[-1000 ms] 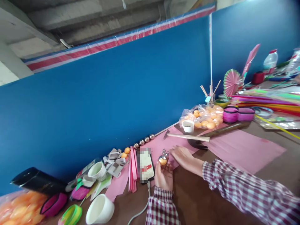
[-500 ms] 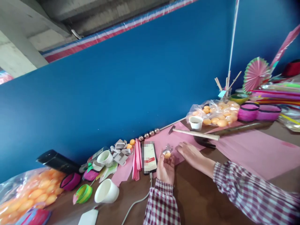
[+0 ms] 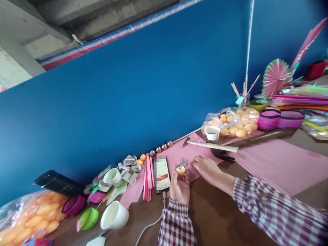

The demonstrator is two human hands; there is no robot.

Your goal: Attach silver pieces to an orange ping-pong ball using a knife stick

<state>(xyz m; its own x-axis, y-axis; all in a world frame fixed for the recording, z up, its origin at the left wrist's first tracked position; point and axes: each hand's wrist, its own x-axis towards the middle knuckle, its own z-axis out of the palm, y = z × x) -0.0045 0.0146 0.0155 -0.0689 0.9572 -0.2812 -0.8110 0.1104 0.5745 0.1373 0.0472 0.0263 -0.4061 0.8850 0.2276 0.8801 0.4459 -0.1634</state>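
Note:
In my left hand, palm up with curled fingers, sits an orange ball partly covered by crumpled silver foil. My right hand is just to the right of it, palm down over the edge of a pink paper sheet. Its fingers are stretched out and slightly bent, with nothing visible in them. A phone with a lit screen lies left of my left hand. Beyond my right hand is a hammer with a wooden handle. Several shiny silver balls line the wall.
Bags of orange balls stand at the far left and back right. White cups, pink paper strips and grey scraps lie about. A cable runs from the phone. A blue wall closes the back.
The view has shifted slightly, so most things sit a little farther left. My left hand still holds the foil-covered ball, and my right hand stays nearly in place beside it.

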